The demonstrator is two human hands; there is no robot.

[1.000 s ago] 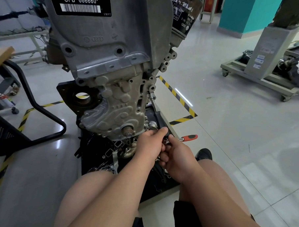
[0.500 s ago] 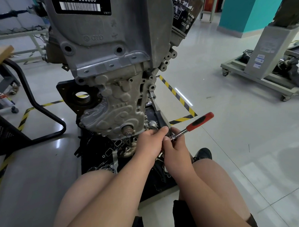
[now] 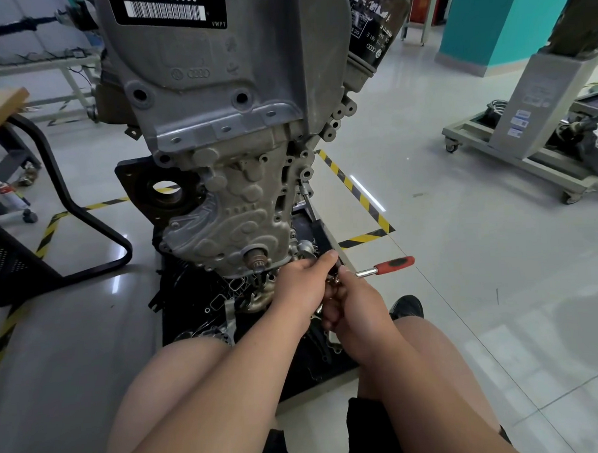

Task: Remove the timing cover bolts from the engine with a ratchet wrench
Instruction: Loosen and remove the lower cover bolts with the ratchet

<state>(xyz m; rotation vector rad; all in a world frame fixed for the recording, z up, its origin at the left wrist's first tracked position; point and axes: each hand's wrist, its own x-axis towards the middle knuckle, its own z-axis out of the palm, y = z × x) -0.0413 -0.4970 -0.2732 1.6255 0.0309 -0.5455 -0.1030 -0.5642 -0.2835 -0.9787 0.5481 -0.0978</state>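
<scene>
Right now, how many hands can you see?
2: the left hand by the engine's bottom edge; the right hand beside it, gripping the ratchet wrench. No other shows.

Head view | we face the engine (image 3: 216, 93) standing on a black mat (image 3: 187, 299) | our left hand (image 3: 303, 284) curls round the head end of the ratchet wrench (image 3: 393, 265) below the timing cover (image 3: 235, 212) | our right hand (image 3: 359, 306) grips the chrome shank, touching the left | red handle points right over the floor (image 3: 481, 269)
</scene>
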